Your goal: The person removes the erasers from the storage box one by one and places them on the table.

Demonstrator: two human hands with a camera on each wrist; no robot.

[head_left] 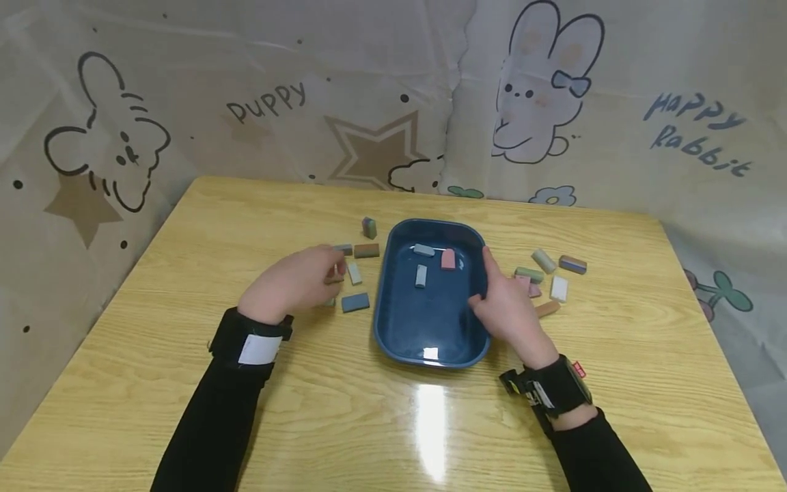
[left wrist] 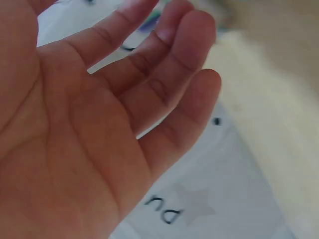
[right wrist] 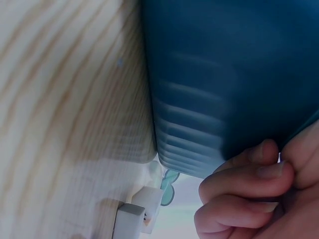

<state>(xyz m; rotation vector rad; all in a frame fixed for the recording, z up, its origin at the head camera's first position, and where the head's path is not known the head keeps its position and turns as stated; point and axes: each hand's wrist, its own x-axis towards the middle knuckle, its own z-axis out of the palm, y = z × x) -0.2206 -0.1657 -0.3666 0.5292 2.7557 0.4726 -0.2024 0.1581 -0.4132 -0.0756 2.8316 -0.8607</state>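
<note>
A dark blue plastic tray stands mid-table, with two pale blue blocks and a pink round-topped block inside. My right hand grips its right wall, index finger along the rim and thumb over the inside. In the right wrist view, the other fingers curl against the outer wall. Left of the tray, my left hand is low over several small blocks, partly hiding them. Its palm faces the left wrist camera with fingers loosely bent; the thumb and index tips are out of that view.
Near the left hand lie a blue block, a pale block and a brown block; another block stands upright behind. Right of the tray are several more, including a white block. A printed cloth hangs behind the table.
</note>
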